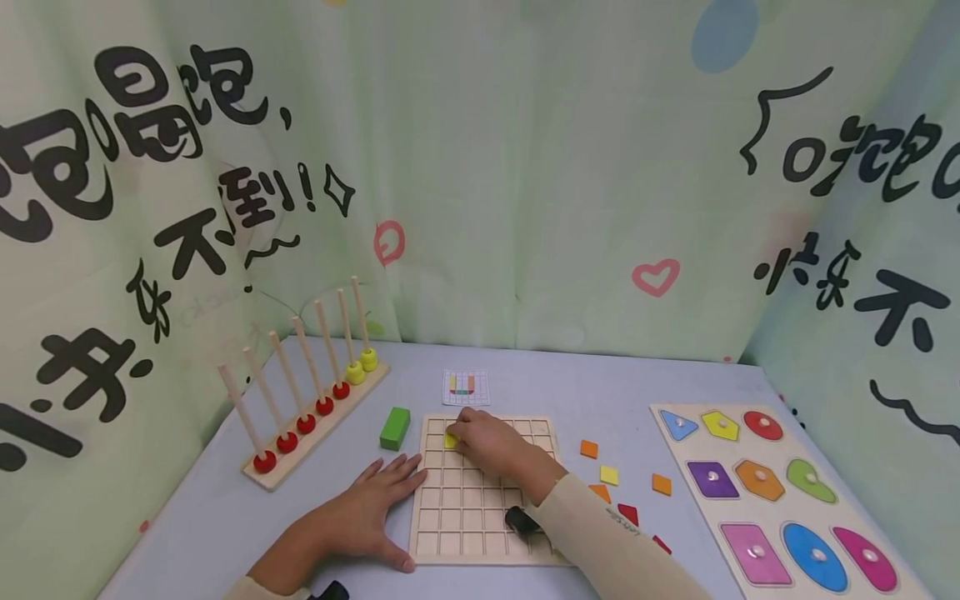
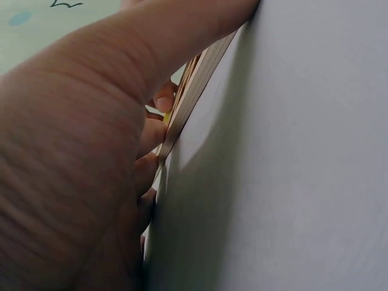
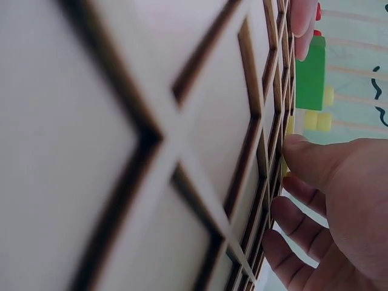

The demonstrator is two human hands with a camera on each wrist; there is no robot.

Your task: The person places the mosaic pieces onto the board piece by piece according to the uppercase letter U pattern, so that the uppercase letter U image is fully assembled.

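A wooden grid board [image 1: 457, 523] of small square cells lies flat on the table in the head view. Near its far left corner, my right hand [image 1: 491, 446] pinches a yellow square tile [image 1: 450, 441] at the cells. From the right wrist, the thumb [image 3: 300, 148] shows against the tile's edge, with the other fingers curled low over the grid. My left hand [image 1: 367, 512] is spread along the board's left side, fingertips and thumb at its edge. The left wrist view shows that hand beside the board's wooden edge [image 2: 197, 85].
A green block [image 1: 395, 428] and a patterned card [image 1: 466, 388] lie beyond the left hand. A peg stand [image 1: 281, 475] with red and yellow beads stands left. Loose orange [image 1: 589, 449], yellow [image 1: 609, 476] and red [image 1: 628, 513] pieces lie right, before a knobbed shape puzzle [image 1: 708, 518].
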